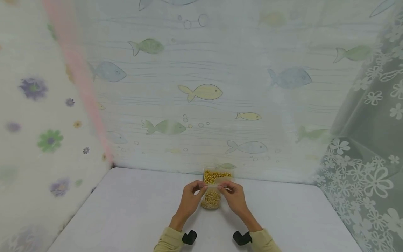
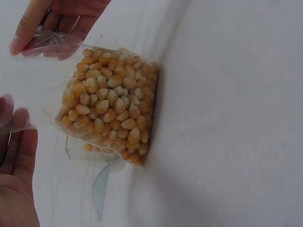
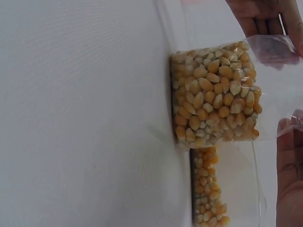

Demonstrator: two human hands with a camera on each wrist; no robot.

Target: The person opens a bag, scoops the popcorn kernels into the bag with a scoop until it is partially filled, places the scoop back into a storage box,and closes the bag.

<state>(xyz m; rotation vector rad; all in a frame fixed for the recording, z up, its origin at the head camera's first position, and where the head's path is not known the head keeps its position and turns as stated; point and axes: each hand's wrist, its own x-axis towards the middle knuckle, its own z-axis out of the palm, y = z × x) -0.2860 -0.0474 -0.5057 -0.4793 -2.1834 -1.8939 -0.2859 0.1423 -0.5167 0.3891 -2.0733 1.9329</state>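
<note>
A clear plastic bag of corn kernels (image 1: 211, 198) stands upright on the white table, its lower part full. My left hand (image 1: 190, 197) pinches the left side of the bag's top edge between thumb and fingers. At the opposite corner, my right hand (image 1: 235, 196) pinches the same edge, so the top is stretched between them. In the left wrist view the kernels (image 2: 111, 99) show through the film, with the left hand (image 2: 18, 170) below and the right hand (image 2: 61, 23) above. The right wrist view shows the bag (image 3: 215, 97) from its other side.
Directly behind the bag stands a clear container (image 3: 236, 182) holding more corn kernels (image 3: 206, 189). A fish-patterned curtain (image 1: 201, 122) borders the back of the white table (image 1: 141, 206). Flower-patterned curtains (image 1: 50, 140) hang at the sides.
</note>
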